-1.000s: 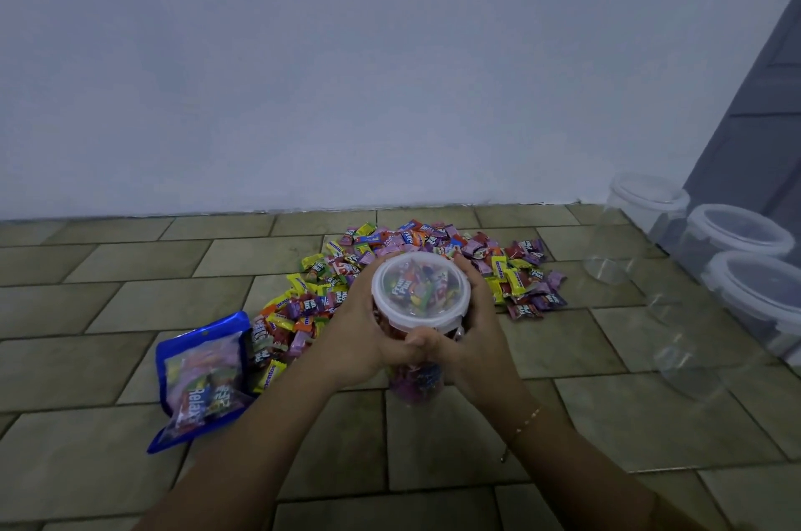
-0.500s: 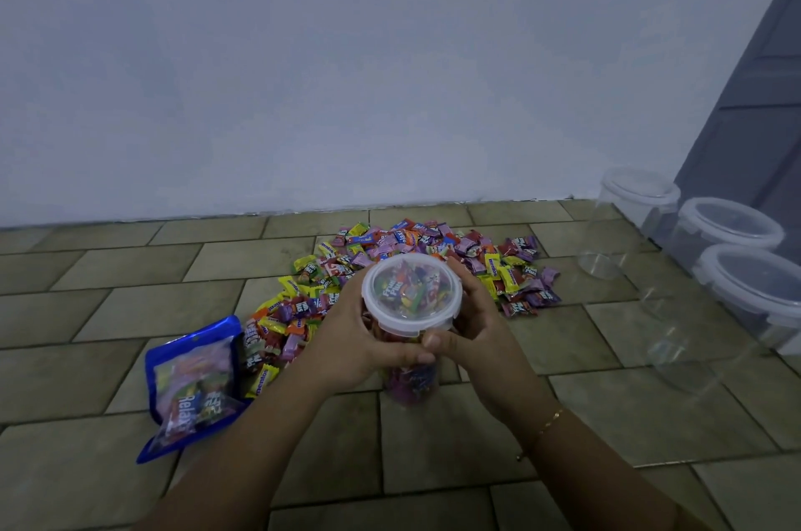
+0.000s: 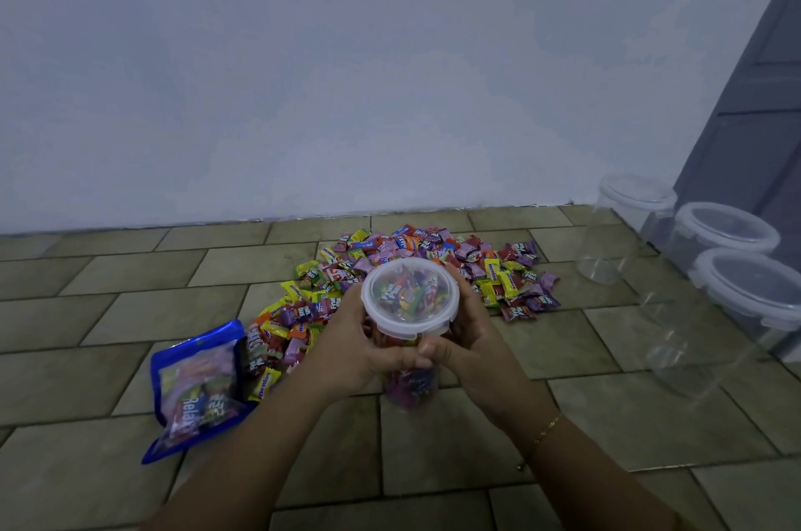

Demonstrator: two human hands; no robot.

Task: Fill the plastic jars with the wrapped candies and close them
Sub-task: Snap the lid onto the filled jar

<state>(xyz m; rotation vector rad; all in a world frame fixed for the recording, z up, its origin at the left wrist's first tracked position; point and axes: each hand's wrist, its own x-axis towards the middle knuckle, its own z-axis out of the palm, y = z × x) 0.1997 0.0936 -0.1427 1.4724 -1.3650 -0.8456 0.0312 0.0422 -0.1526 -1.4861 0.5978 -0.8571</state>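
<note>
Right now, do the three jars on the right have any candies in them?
No, the three clear jars by the door look empty, while the jar held in both hands is full.

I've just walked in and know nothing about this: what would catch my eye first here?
Two hands, left hand and right hand, grip a candy-filled jar with its lid on, centre frame. Behind it a bright candy pile spreads over the tiled floor. Three empty jars stand right.
</note>
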